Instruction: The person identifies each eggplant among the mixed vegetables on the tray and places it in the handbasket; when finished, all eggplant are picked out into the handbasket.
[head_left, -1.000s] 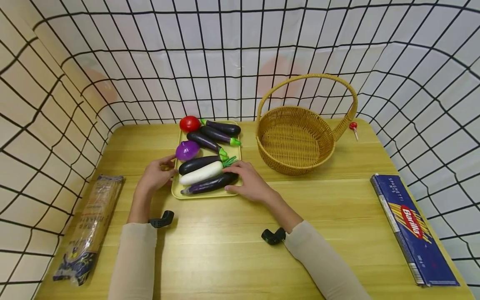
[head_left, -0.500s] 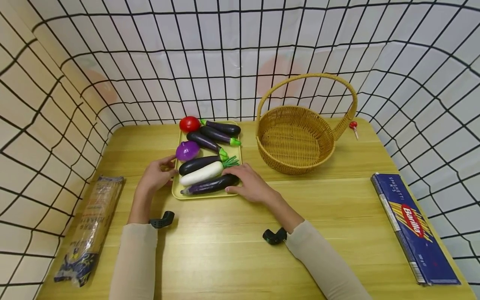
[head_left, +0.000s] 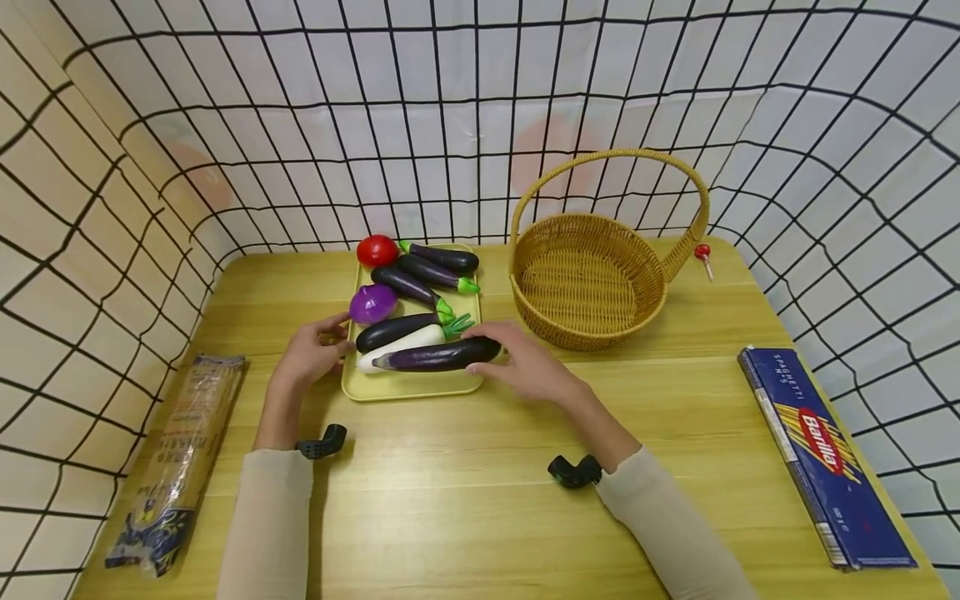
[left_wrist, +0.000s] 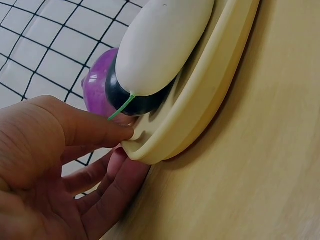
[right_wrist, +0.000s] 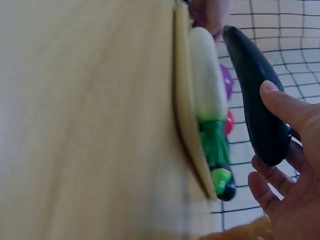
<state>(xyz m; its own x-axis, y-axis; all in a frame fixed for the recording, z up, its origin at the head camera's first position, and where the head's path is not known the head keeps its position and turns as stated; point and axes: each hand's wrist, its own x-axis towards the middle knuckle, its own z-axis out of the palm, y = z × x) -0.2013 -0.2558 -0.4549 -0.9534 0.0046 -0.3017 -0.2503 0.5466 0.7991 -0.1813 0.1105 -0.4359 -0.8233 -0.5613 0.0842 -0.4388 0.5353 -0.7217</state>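
My right hand (head_left: 528,364) holds a dark purple eggplant (right_wrist: 257,92) by its thick end, thumb on one side and fingers on the other. The eggplant is raised clear of the yellow tray (head_left: 408,387) and hides part of the white radish (left_wrist: 160,47) in the head view. At the tray's left rim, my left hand (head_left: 311,350) pinches the edge, thumb inside and fingers outside. Beside the radish lies another eggplant (head_left: 393,332). A purple onion-like vegetable (head_left: 372,304), a tomato (head_left: 377,251) and several green-capped eggplants (head_left: 438,258) fill the rear of the tray.
A wicker basket (head_left: 525,304) with a tall handle stands right of the tray. A red lollipop (head_left: 702,254) lies behind it. The blue spaghetti box (head_left: 825,458) is at far right, a pasta bag (head_left: 180,458) at far left. Black wire mesh (head_left: 442,150) encloses the table.
The right hand has lifted the front eggplant off the tray and shifted it slightly right. My left hand stays at the tray's rim.
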